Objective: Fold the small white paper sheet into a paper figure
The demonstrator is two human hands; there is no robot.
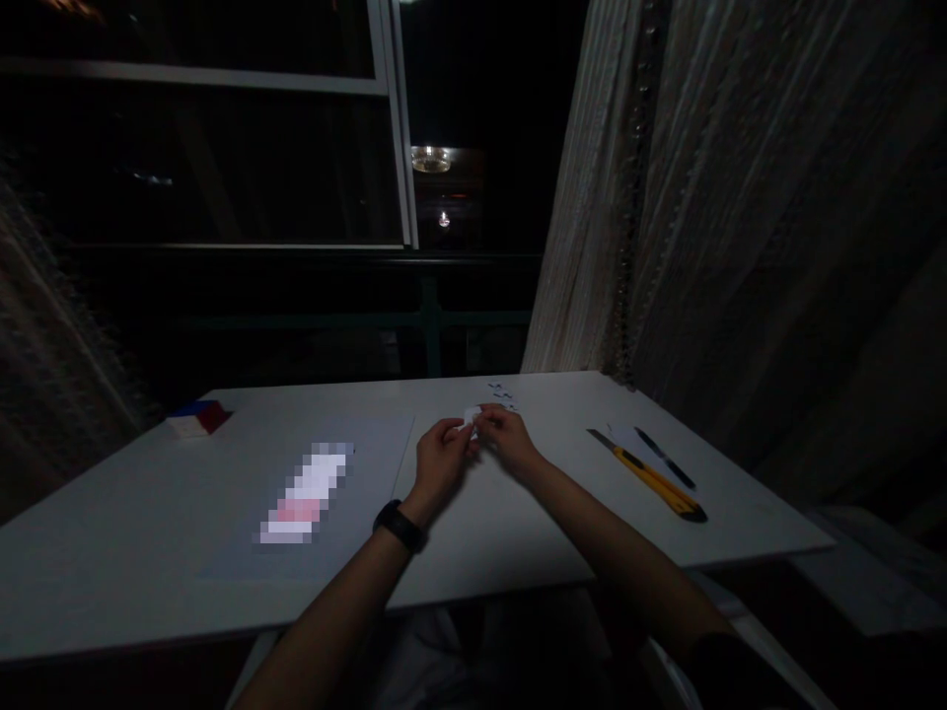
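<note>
Both my hands meet above the middle of the white table (pixel 518 532), pinching a small white piece of paper (pixel 472 415) between the fingertips. My left hand (pixel 442 456), with a dark watch (pixel 400 525) on its wrist, is closed on the paper's left side. From the right, my right hand (pixel 509 440) grips the same piece with thumb and fingers. How the paper is shaped or folded is too dim to make out. Just beyond the hands lie several small paper pieces with dark marks (pixel 501 395).
To the right lie a yellow box cutter (pixel 651 481) with its blade out and a dark pen (pixel 664 458). A large sheet (pixel 381 463) carries a bright, pixelated phone-like shape (pixel 303 498). A blue, red and white block (pixel 197 418) sits far left. A curtain (pixel 584 197) hangs behind.
</note>
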